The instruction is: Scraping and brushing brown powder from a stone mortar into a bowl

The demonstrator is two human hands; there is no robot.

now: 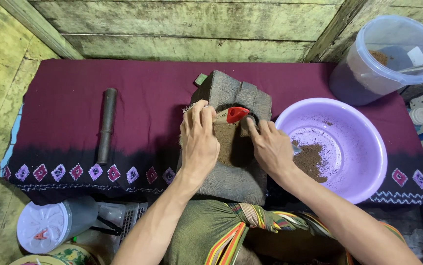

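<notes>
A grey stone slab (231, 93) lies on the maroon cloth in front of me, with brown ground powder (230, 145) on its middle. My left hand (199, 140) rests on the slab's left side, fingers on a small tan piece with a red part (236, 114) near the top. My right hand (270, 149) presses fingertips on the slab just right of the red part. To the right stands a lilac plastic basin (363, 147) with a patch of the same brown powder (310, 161) inside.
A dark stone roller (107, 125) lies on the maroon cloth (74, 98) to the left. A clear plastic tub (368, 68) with powder and a spoon stands at the back right. A lidded plastic jar (49, 225) and a basket sit at the lower left. Wooden planks surround.
</notes>
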